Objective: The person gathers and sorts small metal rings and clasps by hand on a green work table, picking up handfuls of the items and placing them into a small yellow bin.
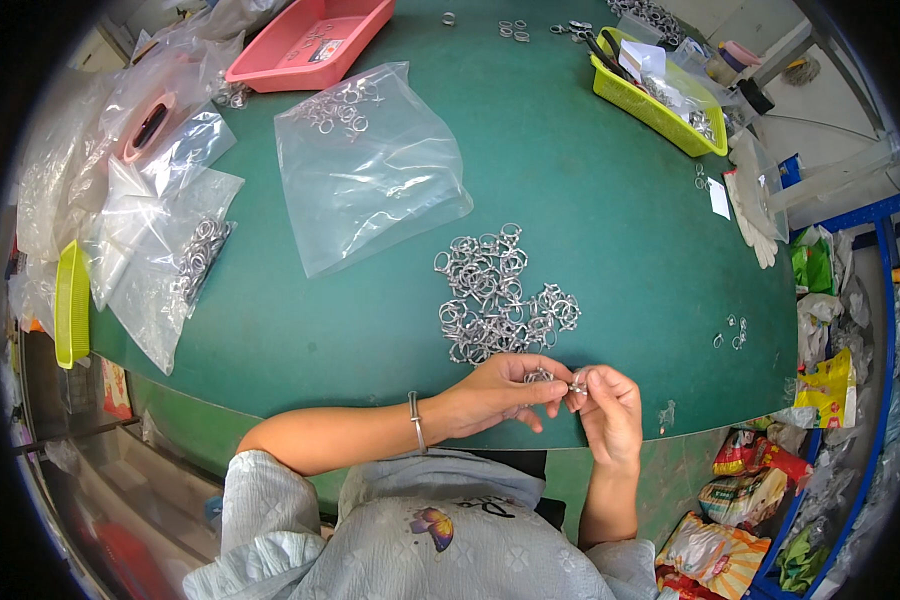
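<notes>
A pile of silver metal rings (485, 285) lies on the green tabletop, just beyond my hands. My left hand (505, 390) is closed, with several rings (538, 377) showing in its curled fingers. Its thumb and fingertip meet my right hand (611, 412) at a small silver ring (576, 388). The right thumb and fingers pinch this ring from the other side. Both hands are held close together near the table's front edge. Fine detail of the pinched ring is too small to make out.
A clear plastic bag (380, 190) with some rings lies beyond the pile. A pink tray (310, 50) stands at the far left, a yellow-green basket (660, 105) at the far right. More plastic bags (145, 270) cover the left side; a few rings (735, 332) lie at right.
</notes>
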{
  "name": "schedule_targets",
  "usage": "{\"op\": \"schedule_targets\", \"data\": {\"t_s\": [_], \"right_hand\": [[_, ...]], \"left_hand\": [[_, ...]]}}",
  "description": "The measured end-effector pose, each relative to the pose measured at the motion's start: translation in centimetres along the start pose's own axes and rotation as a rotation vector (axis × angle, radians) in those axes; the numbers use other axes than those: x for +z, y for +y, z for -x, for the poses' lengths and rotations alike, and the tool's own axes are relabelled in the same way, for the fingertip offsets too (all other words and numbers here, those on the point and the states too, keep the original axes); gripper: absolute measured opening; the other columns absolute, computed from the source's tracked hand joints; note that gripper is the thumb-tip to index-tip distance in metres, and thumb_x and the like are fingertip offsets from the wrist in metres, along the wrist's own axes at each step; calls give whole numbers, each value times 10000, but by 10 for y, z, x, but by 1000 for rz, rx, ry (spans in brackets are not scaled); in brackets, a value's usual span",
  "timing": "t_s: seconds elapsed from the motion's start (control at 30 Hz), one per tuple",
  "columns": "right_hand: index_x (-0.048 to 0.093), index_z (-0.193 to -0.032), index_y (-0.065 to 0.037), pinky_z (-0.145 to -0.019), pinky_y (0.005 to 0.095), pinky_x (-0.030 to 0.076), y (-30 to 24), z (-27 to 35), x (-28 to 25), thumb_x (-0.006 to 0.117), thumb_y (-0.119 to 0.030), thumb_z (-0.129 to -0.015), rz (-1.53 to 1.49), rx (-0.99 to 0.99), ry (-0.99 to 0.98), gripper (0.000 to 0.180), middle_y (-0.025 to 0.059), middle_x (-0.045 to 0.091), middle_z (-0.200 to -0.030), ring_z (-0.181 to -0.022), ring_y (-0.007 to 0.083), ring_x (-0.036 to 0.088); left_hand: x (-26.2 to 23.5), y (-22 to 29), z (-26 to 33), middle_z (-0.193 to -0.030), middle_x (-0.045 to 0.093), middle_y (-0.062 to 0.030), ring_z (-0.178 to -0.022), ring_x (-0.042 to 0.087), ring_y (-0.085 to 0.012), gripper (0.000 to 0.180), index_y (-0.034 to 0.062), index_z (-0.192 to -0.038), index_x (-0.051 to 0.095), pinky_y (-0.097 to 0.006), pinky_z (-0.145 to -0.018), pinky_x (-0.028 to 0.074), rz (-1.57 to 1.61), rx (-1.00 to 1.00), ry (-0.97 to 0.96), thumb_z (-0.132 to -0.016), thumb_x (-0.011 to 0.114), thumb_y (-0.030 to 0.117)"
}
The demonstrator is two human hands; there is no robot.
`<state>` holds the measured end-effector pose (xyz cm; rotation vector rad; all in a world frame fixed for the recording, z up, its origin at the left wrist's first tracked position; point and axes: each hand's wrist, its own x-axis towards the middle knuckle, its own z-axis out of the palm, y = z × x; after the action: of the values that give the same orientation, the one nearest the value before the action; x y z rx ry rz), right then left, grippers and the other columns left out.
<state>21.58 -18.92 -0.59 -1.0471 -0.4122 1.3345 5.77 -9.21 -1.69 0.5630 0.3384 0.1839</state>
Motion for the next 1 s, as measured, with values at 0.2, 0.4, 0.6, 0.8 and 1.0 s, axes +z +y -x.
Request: {"op": "schedule_targets", "data": {"t_s": [0.2, 0.4, 0.6, 0.8, 1.0], "right_hand": [[637, -944, 25, -588, 228, 384, -10, -1, 16, 574, -34, -841, 807, -282, 9, 134, 36, 552, -707, -649, 93, 478], [575, -1104, -31, -775, 332, 420, -25, -39, 26, 667, -11, -706, 1333, -622, 80, 408, 102, 549, -1060, -938, 246, 495], [587, -1022, -30, -773, 356, 421, -13, -51, 10, 681, -16, -690, 1491, -636, -27, 345, 101, 567, -1068, -914, 274, 518], [602, -973, 7, -632, 215, 405, -12, -42, -2, 632, 17, -776, 952, -499, 166, 200, 55, 599, -906, -688, 89, 489], [539, -1087, 24, -648, 262, 438, -15, -35, -16, 471, -127, -931, 64, -207, 100, 228, 129, 584, -1010, -792, 150, 544]], "left_hand": [[-8, 1, -1, -807, 587, -30, -721, 589, -110, 282, 25, -981, 581, -217, -539, 490, 0, -109, -48, -905, 540, 294], [-7, 8, 3, -950, 610, -82, -804, 613, -144, 224, 24, -1036, 575, -225, -574, 512, 72, -136, -162, -891, 557, 194], [-3, 7, 3, -1062, 584, -110, -888, 603, -170, 238, 32, -1083, 561, -272, -708, 531, 82, -87, -99, -866, 585, 126], [-3, 3, 2, -859, 547, -36, -770, 562, -139, 167, 38, -986, 583, -248, -595, 475, 179, -66, -27, -886, 566, 172], [-3, 5, 0, -732, 485, 9, -633, 465, -92, 223, 52, -873, 601, -210, -472, 324, 174, -118, 47, -909, 541, 264]]}}
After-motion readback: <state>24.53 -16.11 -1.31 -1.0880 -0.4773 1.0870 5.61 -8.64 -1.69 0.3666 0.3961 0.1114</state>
